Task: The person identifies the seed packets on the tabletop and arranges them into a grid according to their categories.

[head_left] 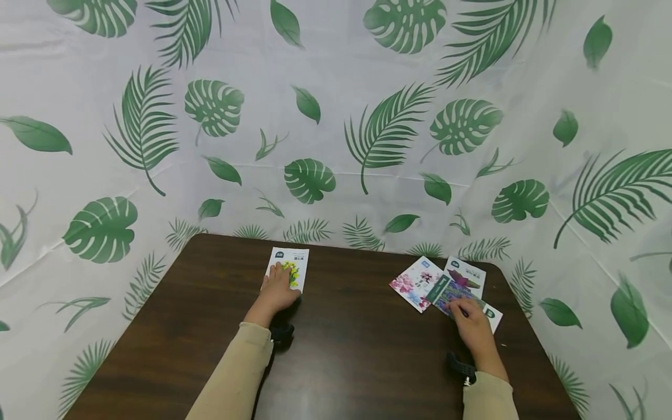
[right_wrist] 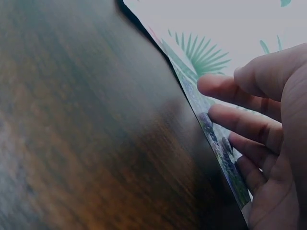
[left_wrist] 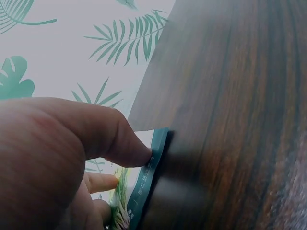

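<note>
A white packet with yellow flowers (head_left: 291, 266) lies flat at the far middle of the dark wooden table (head_left: 357, 350). My left hand (head_left: 280, 281) rests on it with straight fingers; in the left wrist view the thumb (left_wrist: 120, 139) touches the packet's green edge (left_wrist: 146, 179). At the far right lie several overlapping flower packets: a pink one (head_left: 415, 283), a purple one (head_left: 465, 277) and a blue-violet one (head_left: 445, 293). My right hand (head_left: 466, 315) lies on that pile with its fingers (right_wrist: 230, 120) stretched over the top packet (right_wrist: 213, 136).
A white sheet printed with green leaves (head_left: 336, 116) walls in the table at the back and on both sides. A black wrist strap (head_left: 282, 332) sits on each beige sleeve. Bare tabletop lies between the two hands.
</note>
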`<state>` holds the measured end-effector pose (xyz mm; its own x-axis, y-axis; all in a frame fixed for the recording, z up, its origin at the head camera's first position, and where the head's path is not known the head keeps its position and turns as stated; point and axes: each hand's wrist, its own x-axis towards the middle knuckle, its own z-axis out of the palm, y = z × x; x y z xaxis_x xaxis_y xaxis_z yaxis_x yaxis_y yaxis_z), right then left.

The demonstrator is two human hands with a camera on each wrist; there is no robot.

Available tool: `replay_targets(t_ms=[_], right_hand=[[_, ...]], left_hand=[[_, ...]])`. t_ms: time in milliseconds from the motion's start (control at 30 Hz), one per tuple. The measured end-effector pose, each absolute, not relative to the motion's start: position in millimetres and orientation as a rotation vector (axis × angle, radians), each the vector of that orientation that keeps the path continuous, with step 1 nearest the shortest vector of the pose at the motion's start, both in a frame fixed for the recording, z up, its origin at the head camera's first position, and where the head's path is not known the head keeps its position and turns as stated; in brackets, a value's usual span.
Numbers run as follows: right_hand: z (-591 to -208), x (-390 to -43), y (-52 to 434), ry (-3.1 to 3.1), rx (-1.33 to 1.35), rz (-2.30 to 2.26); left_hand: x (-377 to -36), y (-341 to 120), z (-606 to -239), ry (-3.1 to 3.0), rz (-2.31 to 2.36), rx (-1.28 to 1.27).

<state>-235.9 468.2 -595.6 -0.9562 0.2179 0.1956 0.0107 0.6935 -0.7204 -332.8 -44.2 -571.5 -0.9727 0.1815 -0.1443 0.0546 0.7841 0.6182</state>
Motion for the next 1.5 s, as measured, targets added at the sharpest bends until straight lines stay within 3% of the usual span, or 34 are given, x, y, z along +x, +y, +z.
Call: replay_targets(t_ms=[267,833,1267,1500], right_hand=[[-592,-240,467,-2.548,-0.057,1.011],[-594,-236,469,-2.623,-0.119,1.04],[-592,-233,467,-2.53,-0.213,0.829],[-593,-237,466,-2.511,-0.127,0.799]], left_hand=[[-338,-49,-576,2.739,1.067,0.179],[-352,-52,-593,2.717,0.991,0.159],[-341,-49,-581,2.744,1.046,0.15],[-342,-49,-582,2.772,1.027,0.156]])
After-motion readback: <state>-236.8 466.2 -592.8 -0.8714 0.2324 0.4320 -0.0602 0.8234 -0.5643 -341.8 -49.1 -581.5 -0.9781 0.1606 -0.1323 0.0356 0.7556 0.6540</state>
